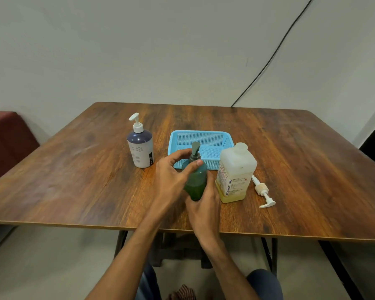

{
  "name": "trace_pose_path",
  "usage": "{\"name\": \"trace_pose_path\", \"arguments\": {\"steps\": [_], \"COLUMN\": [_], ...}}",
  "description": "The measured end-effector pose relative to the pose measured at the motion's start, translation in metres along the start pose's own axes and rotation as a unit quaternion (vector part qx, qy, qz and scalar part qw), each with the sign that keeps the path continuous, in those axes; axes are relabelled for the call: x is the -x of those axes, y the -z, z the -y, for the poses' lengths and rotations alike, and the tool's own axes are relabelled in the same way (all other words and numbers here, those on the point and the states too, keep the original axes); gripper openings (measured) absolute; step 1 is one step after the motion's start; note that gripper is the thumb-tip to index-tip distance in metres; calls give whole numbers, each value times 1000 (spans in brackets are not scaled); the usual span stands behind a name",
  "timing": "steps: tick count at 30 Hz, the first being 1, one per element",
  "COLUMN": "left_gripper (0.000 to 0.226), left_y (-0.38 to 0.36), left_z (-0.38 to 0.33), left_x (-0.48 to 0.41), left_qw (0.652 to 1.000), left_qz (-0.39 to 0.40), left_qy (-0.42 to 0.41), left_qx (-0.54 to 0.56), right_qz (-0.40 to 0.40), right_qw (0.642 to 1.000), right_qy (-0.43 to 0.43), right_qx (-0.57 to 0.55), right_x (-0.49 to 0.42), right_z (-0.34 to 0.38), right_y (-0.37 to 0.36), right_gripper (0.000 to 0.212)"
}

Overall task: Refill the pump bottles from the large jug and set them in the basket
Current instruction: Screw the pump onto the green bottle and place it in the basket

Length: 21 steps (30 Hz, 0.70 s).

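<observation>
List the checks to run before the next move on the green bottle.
1. Hold on the green pump bottle: ok, right hand grips its lower body.
2. Grip on its pump collar: ok, left hand curls its fingers round it.
3. Room in the blue basket: ok.
4. Pouring from the large jug: not ok, looks capped.
5. Fill level of the green pump bottle: cannot tell.
6. The loose white pump out of the way: ok, lies right of the large jug.
</observation>
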<state>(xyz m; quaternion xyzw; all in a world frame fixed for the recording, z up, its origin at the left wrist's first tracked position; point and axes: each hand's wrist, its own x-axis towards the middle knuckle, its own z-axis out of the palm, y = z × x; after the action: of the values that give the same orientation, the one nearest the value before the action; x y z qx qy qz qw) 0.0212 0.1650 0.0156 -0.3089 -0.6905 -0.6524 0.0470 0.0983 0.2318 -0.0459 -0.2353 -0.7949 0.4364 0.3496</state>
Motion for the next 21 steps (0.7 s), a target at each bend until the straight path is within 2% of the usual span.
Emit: {"name": "trace_pose_path", "arguments": {"steps": [8, 10, 14, 17, 21], "left_gripper": [32, 44, 86, 81, 80], "left_y": [10, 13, 14, 12, 13], "left_z": [2, 7, 23, 26, 25], "left_x": [-4, 3, 19, 23, 18], "left_qw": [996, 993, 988, 986, 988], "left_qz": [73, 97, 124, 145, 129], "left_qy": [17, 37, 89, 85, 64], "left_qx": [39, 51, 24, -13, -45], "right_qz": [-2, 5, 16, 32, 66], "right_qw": [1000, 1000, 999, 998, 995], "right_qy": [-7, -14, -32, -49, -66], "right_qx": [0, -3, -10, 10, 24], "right_x": [2, 2, 1, 3, 14], "right_z": [5, 6, 8, 6, 6], "right_y": [3, 4, 7, 10, 21], "right_gripper": [78, 78, 69, 73, 88]}}
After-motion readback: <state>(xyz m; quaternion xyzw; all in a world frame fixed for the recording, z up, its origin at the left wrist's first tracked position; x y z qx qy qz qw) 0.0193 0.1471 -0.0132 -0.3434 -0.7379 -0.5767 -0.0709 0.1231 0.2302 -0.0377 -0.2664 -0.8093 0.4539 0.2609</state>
